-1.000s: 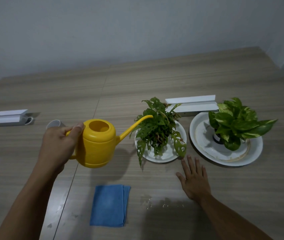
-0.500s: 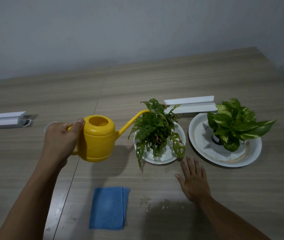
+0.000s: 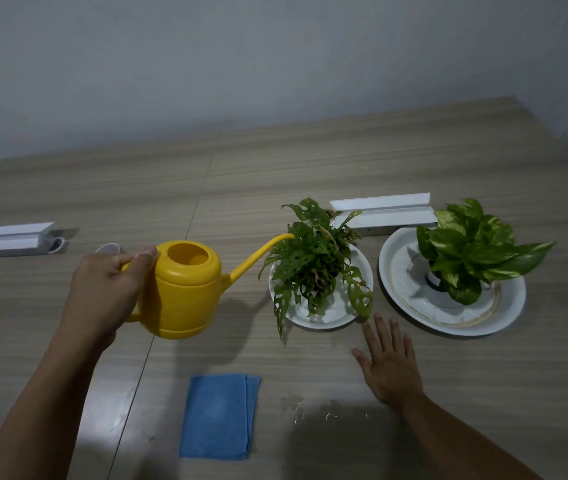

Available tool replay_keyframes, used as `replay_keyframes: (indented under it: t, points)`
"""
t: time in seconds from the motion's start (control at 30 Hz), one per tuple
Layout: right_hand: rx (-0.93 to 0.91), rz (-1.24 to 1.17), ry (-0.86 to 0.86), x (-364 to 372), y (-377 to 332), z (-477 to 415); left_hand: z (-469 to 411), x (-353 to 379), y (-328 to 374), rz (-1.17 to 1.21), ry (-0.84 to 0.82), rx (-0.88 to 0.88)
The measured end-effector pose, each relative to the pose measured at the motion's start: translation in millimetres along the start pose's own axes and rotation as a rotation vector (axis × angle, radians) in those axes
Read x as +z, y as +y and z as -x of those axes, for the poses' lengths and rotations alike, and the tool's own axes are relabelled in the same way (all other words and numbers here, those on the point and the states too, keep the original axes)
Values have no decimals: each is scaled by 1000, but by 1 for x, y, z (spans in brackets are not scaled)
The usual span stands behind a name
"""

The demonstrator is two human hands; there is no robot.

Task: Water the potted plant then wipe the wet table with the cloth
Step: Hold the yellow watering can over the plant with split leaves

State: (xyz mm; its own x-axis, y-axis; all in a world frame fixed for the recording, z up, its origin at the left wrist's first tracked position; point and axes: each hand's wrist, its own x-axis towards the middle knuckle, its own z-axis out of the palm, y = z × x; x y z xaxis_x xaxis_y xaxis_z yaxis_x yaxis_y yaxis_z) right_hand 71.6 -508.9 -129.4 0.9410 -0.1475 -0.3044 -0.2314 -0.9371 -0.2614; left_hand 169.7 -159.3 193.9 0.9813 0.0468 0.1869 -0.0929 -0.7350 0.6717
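Note:
My left hand [image 3: 102, 292] grips the handle of a yellow watering can [image 3: 185, 292], held above the table with its spout tip at the leaves of a small potted plant [image 3: 313, 265]. That plant has holed leaves and stands on a white plate [image 3: 331, 315]. My right hand [image 3: 388, 362] lies flat on the table just in front of this plate, fingers straight. A folded blue cloth [image 3: 220, 415] lies near the front edge. Small water drops [image 3: 313, 410] glisten on the table to the right of the cloth.
A second leafy plant [image 3: 472, 251] stands on a larger white plate [image 3: 504, 317] at the right. A white box [image 3: 384, 214] lies behind the plants, another white box [image 3: 16, 239] at the far left, with a white cup [image 3: 107, 249] partly hidden behind my left hand.
My left hand has carried the can a little to the right, bringing the spout tip to the plant's leaves. My right hand stays flat in place.

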Motion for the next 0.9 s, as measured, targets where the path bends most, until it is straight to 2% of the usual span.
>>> replay_keyframes:
  t: [0.17, 0.47, 0.9]
  points:
    - [-4, 9, -5, 0, 0, 1, 3, 1, 9, -10, -12, 47]
    - [3, 9, 19, 1, 0, 2, -12, 16, 15, 38, -3, 31]
    - [5, 20, 20, 2, 2, 2, -25, 12, 5, -87, 36, 60]
